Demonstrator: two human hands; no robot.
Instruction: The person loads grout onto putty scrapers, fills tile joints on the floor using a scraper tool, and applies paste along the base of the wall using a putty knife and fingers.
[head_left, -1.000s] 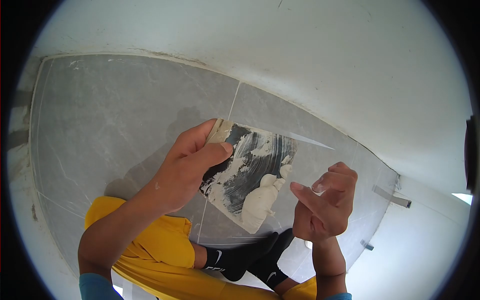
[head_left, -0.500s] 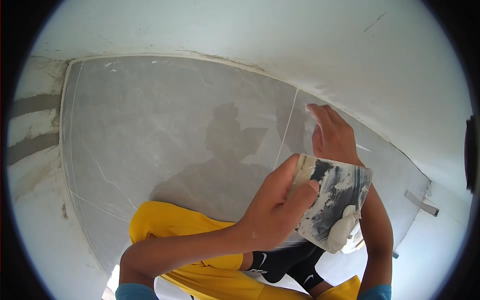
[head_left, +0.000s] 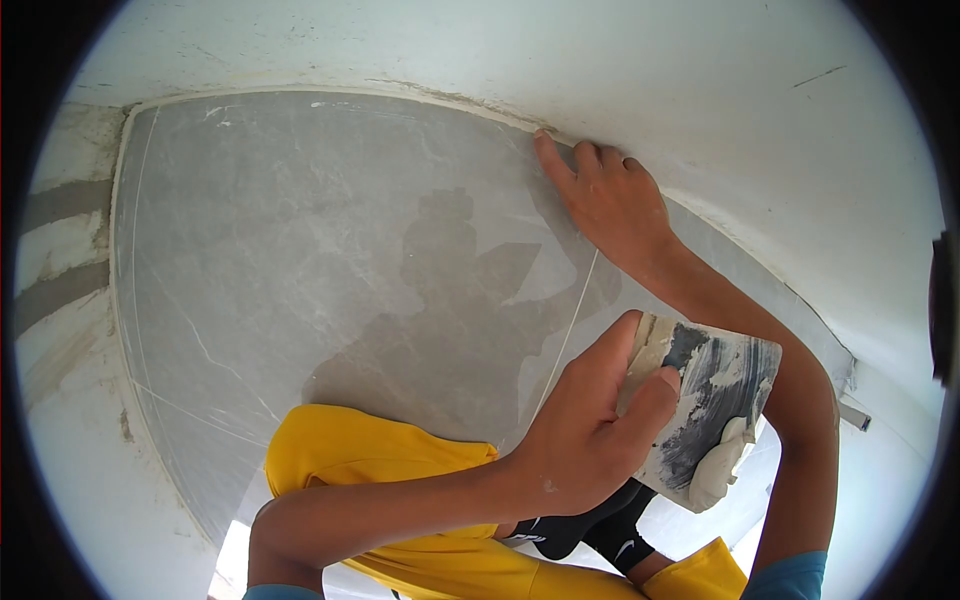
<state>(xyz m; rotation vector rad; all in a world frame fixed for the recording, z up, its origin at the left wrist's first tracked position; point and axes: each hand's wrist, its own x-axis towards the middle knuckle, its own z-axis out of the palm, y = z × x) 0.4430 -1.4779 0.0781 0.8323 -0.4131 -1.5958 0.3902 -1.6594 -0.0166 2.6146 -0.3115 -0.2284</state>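
My left hand [head_left: 595, 425] grips the near edge of a flat, square, dark plate [head_left: 690, 455], its thumb across the top face. Whitish paste is smeared over the plate, and a thick lump of paste [head_left: 718, 468] sits at its lower right corner. My right hand [head_left: 615, 200] is up at the top edge of the grey marbled tile [head_left: 300, 240], where the pale joint line meets the white wall. Its index finger is stretched out with the tip on that joint; the other fingers are partly bent near the wall.
The white surface [head_left: 720, 90] runs above the tile. A thin light seam [head_left: 570, 365] crosses the tile. At the left, rough plaster [head_left: 70, 235] carries grey bands. My bent legs in yellow shorts [head_left: 370, 435] are close below, and a small dark strip [head_left: 853, 415] is at the right.
My right hand has moved up and left from over the tile to the joint at its top edge. My left hand and the plate have shifted slightly right.
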